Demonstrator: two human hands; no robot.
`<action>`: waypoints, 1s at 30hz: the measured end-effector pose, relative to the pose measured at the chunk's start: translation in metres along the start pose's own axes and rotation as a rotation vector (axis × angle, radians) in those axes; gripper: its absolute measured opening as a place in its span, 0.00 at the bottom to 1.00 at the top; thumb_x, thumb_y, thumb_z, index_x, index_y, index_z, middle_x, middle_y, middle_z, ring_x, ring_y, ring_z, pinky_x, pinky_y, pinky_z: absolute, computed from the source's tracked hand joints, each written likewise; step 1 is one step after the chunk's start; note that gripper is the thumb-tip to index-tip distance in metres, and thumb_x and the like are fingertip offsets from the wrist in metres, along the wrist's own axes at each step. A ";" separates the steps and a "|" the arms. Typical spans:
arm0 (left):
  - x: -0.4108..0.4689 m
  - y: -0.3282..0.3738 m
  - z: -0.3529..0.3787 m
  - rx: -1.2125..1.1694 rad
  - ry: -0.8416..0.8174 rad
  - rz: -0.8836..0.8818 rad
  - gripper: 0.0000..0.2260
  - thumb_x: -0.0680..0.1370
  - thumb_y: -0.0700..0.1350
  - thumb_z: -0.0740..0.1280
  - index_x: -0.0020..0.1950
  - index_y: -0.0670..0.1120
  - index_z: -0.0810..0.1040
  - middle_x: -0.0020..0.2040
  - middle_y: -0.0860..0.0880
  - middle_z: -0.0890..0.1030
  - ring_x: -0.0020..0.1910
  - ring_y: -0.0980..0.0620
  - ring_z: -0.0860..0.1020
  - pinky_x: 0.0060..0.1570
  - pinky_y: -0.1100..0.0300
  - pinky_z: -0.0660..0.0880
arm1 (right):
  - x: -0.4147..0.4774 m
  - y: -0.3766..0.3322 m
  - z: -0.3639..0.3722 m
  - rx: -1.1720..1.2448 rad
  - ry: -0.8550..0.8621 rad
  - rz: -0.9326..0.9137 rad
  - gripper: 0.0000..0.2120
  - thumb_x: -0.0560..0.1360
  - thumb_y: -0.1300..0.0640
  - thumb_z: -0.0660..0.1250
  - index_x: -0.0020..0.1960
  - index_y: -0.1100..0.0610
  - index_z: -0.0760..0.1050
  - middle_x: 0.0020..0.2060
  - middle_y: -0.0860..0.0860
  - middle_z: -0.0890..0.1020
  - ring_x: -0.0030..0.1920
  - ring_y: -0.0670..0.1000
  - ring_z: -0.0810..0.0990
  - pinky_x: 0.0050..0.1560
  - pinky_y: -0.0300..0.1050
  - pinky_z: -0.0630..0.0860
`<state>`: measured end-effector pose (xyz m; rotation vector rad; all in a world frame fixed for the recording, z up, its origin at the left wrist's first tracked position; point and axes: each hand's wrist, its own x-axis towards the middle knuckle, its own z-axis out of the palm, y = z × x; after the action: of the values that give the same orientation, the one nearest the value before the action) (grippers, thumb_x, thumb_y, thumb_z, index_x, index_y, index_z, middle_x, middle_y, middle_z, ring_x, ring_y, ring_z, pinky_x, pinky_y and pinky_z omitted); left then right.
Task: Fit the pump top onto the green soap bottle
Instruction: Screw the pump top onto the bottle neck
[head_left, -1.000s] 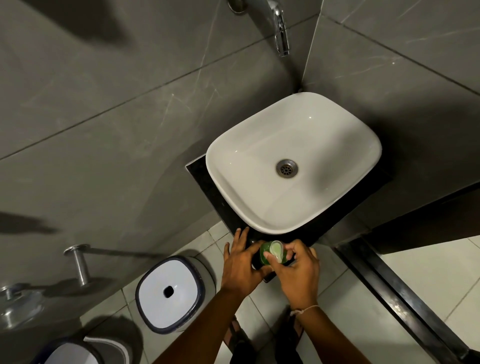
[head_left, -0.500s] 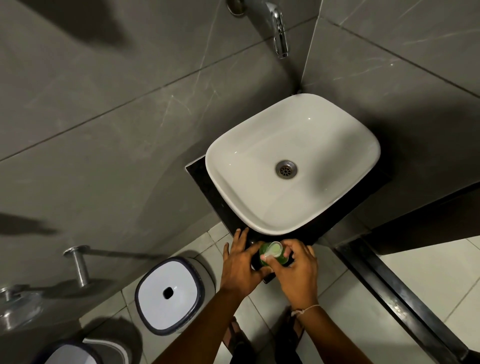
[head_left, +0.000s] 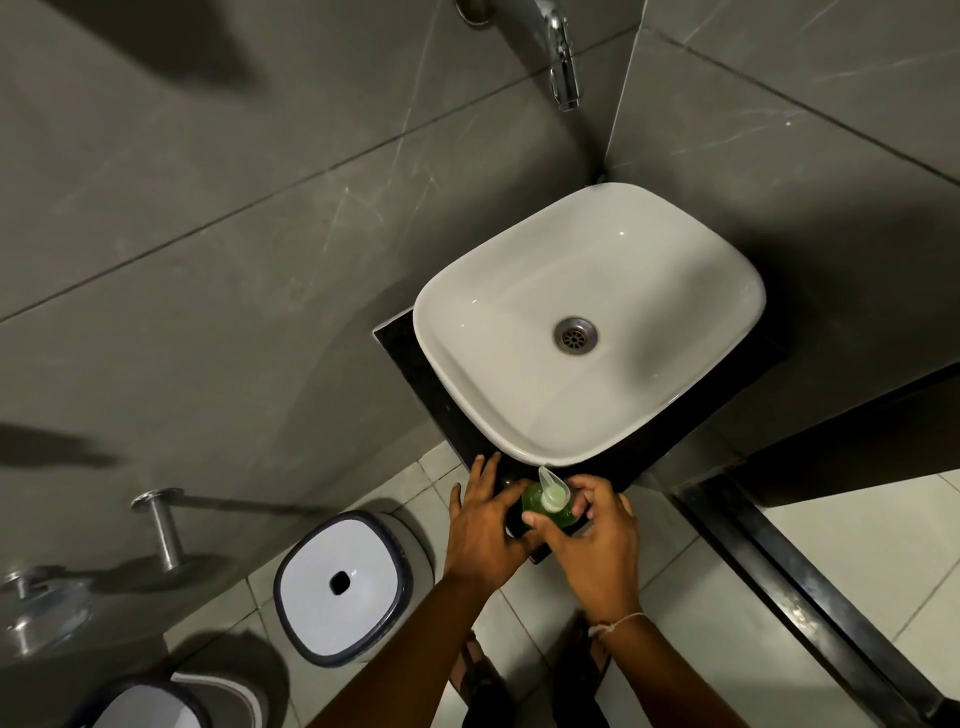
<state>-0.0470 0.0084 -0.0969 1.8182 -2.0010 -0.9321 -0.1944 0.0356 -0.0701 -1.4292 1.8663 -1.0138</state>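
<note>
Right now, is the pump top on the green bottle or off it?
On: the pump top sits over the green bottle, spout toward the sink. Tightness: cannot tell.

1 green soap bottle (head_left: 551, 512) w/ 1 pump top (head_left: 552, 491), 2 hands (left hand (head_left: 483, 535), right hand (head_left: 597, 545)), 1 sink (head_left: 467, 332), 1 tap (head_left: 563, 62), 2 bins (first bin (head_left: 343, 584), second bin (head_left: 140, 704)).

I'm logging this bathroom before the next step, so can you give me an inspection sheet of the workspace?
Surface: dark counter under a white basin; the bottle stands at its near corner.
Job's things: green soap bottle upright; pump top sits on its neck, spout towards the basin. Whether it is fully seated cannot be told.
Clutter: nothing seen on the counter.
Grippers: left hand steadies the bottle's side; right hand wraps the bottle from the other side.
Cables: nothing seen.
Surroundings: tap on grey wall tiles; white lidded bin on the floor.
</note>
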 end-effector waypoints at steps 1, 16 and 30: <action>0.000 0.000 0.000 0.001 0.002 0.001 0.28 0.71 0.58 0.70 0.70 0.60 0.70 0.80 0.50 0.53 0.79 0.49 0.45 0.75 0.38 0.48 | -0.001 0.001 -0.002 0.010 -0.009 -0.034 0.27 0.63 0.33 0.73 0.57 0.43 0.77 0.41 0.37 0.75 0.47 0.46 0.74 0.47 0.47 0.76; 0.001 -0.003 0.003 0.010 0.008 0.011 0.29 0.69 0.63 0.68 0.69 0.60 0.70 0.80 0.49 0.54 0.79 0.48 0.46 0.75 0.38 0.48 | -0.002 0.006 -0.003 -0.005 -0.010 -0.072 0.25 0.65 0.35 0.72 0.54 0.50 0.80 0.43 0.41 0.78 0.48 0.50 0.75 0.47 0.50 0.74; 0.000 -0.001 0.000 0.008 -0.004 0.011 0.29 0.70 0.60 0.71 0.70 0.59 0.70 0.80 0.49 0.53 0.79 0.49 0.45 0.75 0.39 0.47 | -0.004 0.004 -0.003 0.046 0.002 -0.061 0.26 0.66 0.41 0.75 0.62 0.43 0.78 0.51 0.40 0.81 0.55 0.49 0.76 0.53 0.52 0.78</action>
<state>-0.0466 0.0083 -0.0978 1.8089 -2.0174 -0.9264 -0.1979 0.0408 -0.0712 -1.4669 1.7992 -1.0809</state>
